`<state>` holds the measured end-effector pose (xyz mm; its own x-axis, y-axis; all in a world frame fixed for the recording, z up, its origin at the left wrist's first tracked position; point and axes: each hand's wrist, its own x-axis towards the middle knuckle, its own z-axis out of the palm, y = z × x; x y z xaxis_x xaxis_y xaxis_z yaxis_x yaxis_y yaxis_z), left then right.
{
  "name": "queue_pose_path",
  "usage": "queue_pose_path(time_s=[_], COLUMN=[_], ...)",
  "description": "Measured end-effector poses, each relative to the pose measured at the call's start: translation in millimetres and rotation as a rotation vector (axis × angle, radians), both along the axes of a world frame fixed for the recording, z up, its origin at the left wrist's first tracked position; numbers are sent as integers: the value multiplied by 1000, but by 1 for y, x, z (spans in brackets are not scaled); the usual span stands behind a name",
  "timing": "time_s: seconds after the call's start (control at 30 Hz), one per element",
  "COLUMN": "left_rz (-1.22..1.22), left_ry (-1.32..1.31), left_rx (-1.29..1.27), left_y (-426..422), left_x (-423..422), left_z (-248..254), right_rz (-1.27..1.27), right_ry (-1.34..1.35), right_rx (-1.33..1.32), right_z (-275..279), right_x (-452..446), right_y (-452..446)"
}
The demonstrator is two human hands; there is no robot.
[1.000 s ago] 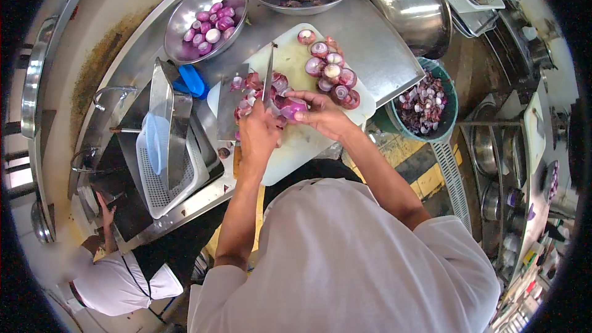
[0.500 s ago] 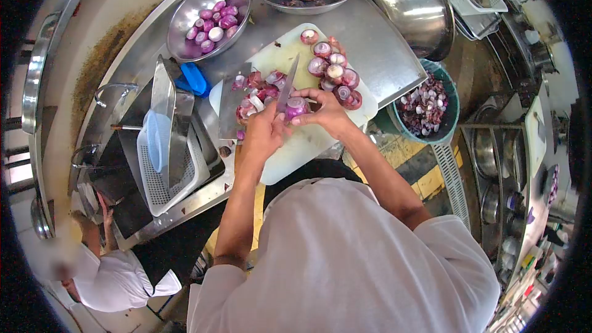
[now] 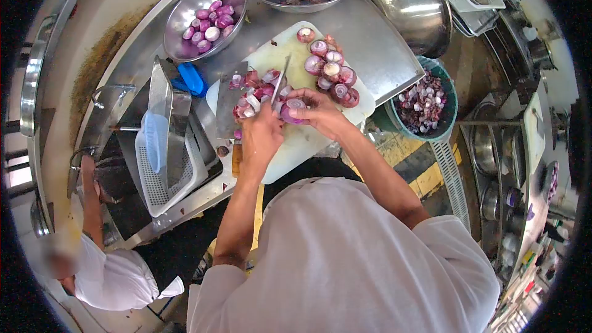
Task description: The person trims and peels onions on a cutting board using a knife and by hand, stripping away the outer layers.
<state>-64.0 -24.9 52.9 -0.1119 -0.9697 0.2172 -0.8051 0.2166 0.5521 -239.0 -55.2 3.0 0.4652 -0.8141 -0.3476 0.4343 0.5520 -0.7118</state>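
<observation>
My left hand (image 3: 262, 135) is closed around a narrow knife (image 3: 281, 80), its blade pointing up and away over the cutting board (image 3: 299, 151). Beside it, my right hand (image 3: 324, 116) grips a purple onion (image 3: 294, 111) between thumb and fingers, close to the blade. Onion peels and scraps (image 3: 250, 102) lie left of the knife, partly on a broad metal blade (image 3: 227, 117) with a wooden handle. Several trimmed onions (image 3: 333, 71) are grouped at the board's right side.
Behind the board stand a bowl of peeled onions (image 3: 179, 40) and a bowl of unpeeled ones (image 3: 299, 7). A green bin (image 3: 453, 108) of peels is at right. White basket (image 3: 154, 200), blue object (image 3: 192, 79) and tap (image 3: 111, 89) are at left. Another person (image 3: 117, 277) stands lower left.
The knife has tilted from nearly upright to a slant, and the onion in my right hand has turned. At lower left, the other person's arm has moved up toward the lower tap.
</observation>
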Motion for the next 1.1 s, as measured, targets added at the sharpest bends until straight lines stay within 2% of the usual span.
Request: queue_pose_path(time_s=[0.13, 0.2, 0.23, 0.33, 0.37, 0.47, 0.6, 0.63, 0.7, 0.83, 0.9, 0.93, 1.0, 1.03, 1.1], left_rz=[90, 195, 201, 52, 58, -150, -198, -187, -160, -40, -15, 8, 17, 25, 20], left_ry=[-10, 172, 307, 305, 305, 231, 282, 287, 268, 207, 203, 201, 111, 21, 32], left_rx=[-22, 124, 266, 373, 370, 121, 295, 343, 332, 265, 223, 184, 134, 81, -9], left_y=[-13, -15, -12, -10, -9, -9, 4, 4, 4, 2, 2, 3, 6, 8, 9], left_x=[24, 35, 25, 27, 29, 26, 8, 6, 8, 7, 5, 3, -3, -7, -12], left_z=[-23, -32, -1, 3, -1, -12, 11, 13, 4, -13, -14, -13, 0, 5, 2], right_rz=[59, 102, 99, 53, 38, -1, -25, -19, 21, 53, 32, 30, 33, 31, -101], right_ry=[-57, -306, -303, -298, -262, -160, 52, 50, 223, 232, 54, 56, -181, -181, 55], right_rx=[-102, -45, -44, 18, -1, -50, -112, -114, -202, -282, -248, -248, -69, -67, -22], right_z=[-7, -6, -5, -4, -4, -11, -17, -15, -10, -17, -10, -4, 5, 4, 0], right_x=[-6, -11, -12, -8, -6, -3, -1, -1, -3, -3, -5, -6, -2, 4, 13], right_y=[-1, 0, 0, 0, 2, 1, 3, 2, 3, 3, 6, 7, 10, 10, 9])
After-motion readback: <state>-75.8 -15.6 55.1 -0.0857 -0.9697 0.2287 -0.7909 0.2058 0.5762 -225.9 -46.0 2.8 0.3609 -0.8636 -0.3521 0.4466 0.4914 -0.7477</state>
